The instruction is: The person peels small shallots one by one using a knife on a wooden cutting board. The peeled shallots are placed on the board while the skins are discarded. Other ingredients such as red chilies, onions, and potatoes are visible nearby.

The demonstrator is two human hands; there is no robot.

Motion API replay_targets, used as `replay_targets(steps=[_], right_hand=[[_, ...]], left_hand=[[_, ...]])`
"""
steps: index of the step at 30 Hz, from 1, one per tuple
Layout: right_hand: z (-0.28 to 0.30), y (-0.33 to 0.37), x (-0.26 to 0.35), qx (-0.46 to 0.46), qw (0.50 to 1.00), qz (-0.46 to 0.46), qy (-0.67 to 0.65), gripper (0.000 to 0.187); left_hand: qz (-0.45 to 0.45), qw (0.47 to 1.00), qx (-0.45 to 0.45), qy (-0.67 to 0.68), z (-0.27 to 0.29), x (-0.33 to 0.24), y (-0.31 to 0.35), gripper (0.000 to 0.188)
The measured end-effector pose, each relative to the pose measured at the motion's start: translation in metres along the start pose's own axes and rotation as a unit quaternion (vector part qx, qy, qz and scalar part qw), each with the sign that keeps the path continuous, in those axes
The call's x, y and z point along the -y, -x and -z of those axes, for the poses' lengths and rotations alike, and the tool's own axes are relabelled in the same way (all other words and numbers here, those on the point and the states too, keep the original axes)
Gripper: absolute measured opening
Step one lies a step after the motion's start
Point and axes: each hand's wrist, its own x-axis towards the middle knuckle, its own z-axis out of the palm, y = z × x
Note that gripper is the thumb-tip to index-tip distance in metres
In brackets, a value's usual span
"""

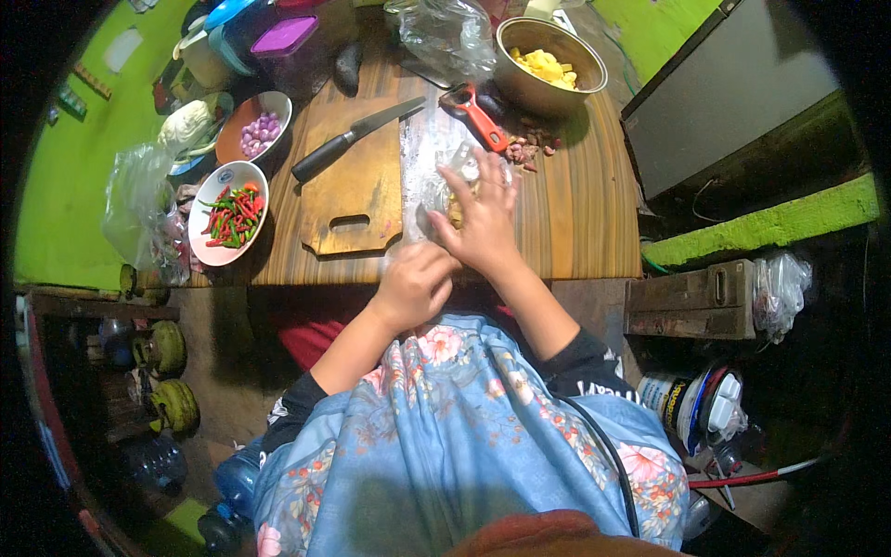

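A clear plastic bag (422, 200) with small pale and yellowish pieces in it lies on the wooden table, right of the cutting board (362, 190). My right hand (483, 218) rests on the bag, fingers spread, hiding part of its contents. By the table's near edge my left hand (413, 286) is closed, its fingers curled at the bag's near end; its grip is partly hidden. On the board lies a black-handled knife (357, 137), pointing away to the right. Just beyond my right hand is a red peeler (483, 121), beside small reddish-brown peelings or cloves (529, 151).
At left stand a bowl of red and green chillies (228, 215), a bowl of shallots (261, 135) and a cauliflower-like vegetable (187, 127). A metal pot (551, 70) of yellow chunks sits far right. Behind are a crumpled plastic bag (450, 42) and a purple-lidded container (284, 37).
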Motion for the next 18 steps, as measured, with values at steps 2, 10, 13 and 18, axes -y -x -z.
replay_targets(steps=[2,10,13,18], right_hand=[[-0.014,-0.017,0.008,0.025,0.999,0.037,0.012,0.047],[-0.004,0.003,-0.032,0.096,0.991,0.024,0.091,0.036],[0.016,0.012,-0.066,0.081,0.989,-0.020,0.126,0.038],[0.045,0.021,-0.134,0.080,0.983,-0.079,0.148,0.035]], left_hand=[[0.024,0.994,-0.061,-0.082,0.015,0.007,-0.004,0.027],[0.191,0.944,-0.181,-0.200,0.022,0.027,0.015,0.031],[0.183,0.944,-0.184,-0.204,0.021,0.033,0.016,0.031],[0.172,0.942,-0.194,-0.215,0.021,0.034,0.016,0.031]])
